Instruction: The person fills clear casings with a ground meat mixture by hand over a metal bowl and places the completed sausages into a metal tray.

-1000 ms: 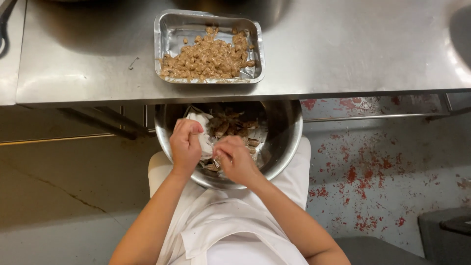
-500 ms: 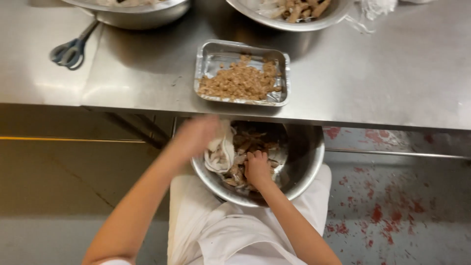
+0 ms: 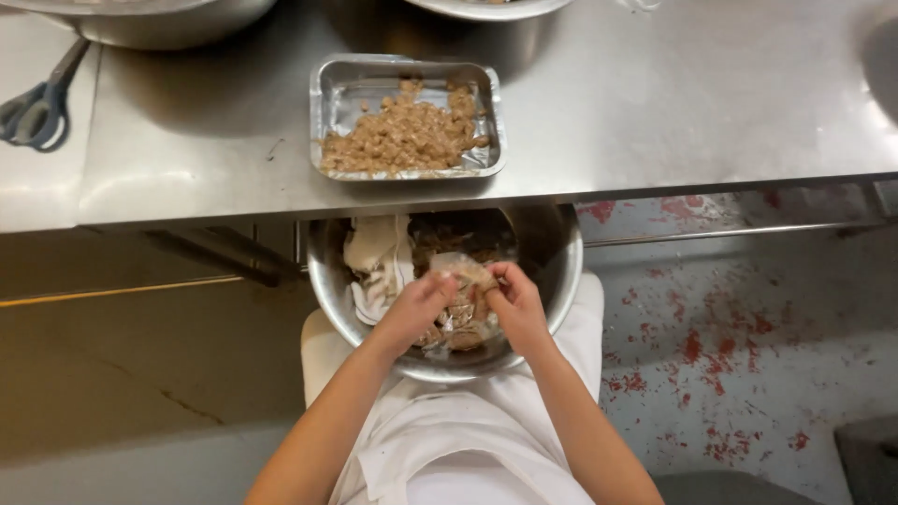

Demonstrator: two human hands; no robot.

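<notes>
Both hands work inside the steel bowl (image 3: 552,281) that rests on the person's lap, half tucked under the front edge of the steel table (image 3: 655,112). The left hand (image 3: 418,307) and the right hand (image 3: 516,304) pinch a crumpled clear wrapper with brownish filling (image 3: 465,274) between them, fingers curled onto it from either side, held just above the bowl's contents. Both forearms rise from the bottom of the view and converge over the bowl's near rim, wrists slightly bent inward.

Within the bowl, a heap of white empty wrappers (image 3: 376,262) lies at the left wall, and darker brown scraps fill the far part, beneath the table edge. The bowl's far rim is hidden under the table, so open room lies only over its near half. A white apron (image 3: 468,449) covers the lap under the bowl.

On the table, directly beyond the bowl, a foil tray (image 3: 329,103) sits near the front edge, holding a mound of brown crumbled filling (image 3: 402,136) that leaves the tray's left strip and right corners bare. Well to the bowl's far left, blue-handled scissors (image 3: 37,103) lie on the table. Two more steel bowls are cut off at the top edge. To the right of the bowl, the grey floor shows red speckles (image 3: 711,346).
</notes>
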